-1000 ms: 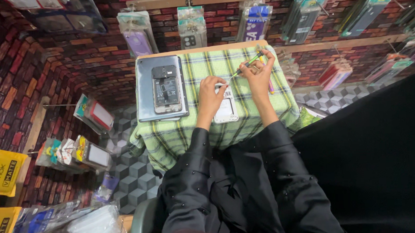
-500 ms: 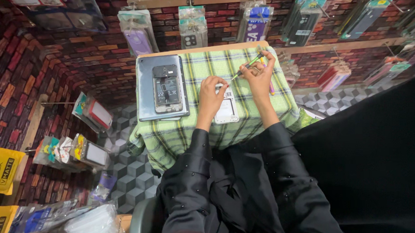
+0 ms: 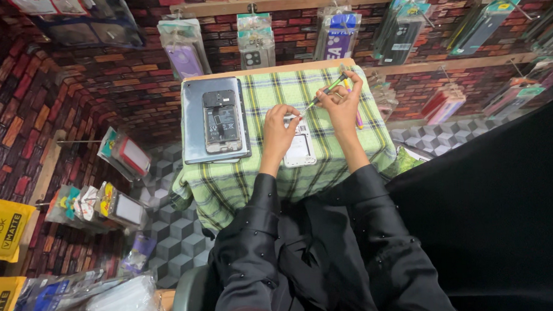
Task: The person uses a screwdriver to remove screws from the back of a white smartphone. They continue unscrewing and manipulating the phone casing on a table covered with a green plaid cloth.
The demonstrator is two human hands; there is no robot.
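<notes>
counter (image 3: 228,182) under green plaid cloth | grey tray (image 3: 194,124) at its left carrying opened phone (image 3: 221,121) | white phone part (image 3: 301,147) mid-counter, left hand (image 3: 280,134) pressed on its top edge, fingers curled | right hand (image 3: 344,107) grip closed round green screwdriver (image 3: 324,90), tip angled down toward the part

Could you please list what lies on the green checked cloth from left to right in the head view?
Grey tray carrying an opened phone → left hand resting on a white phone part → green-handled screwdriver → right hand gripping it.
</notes>
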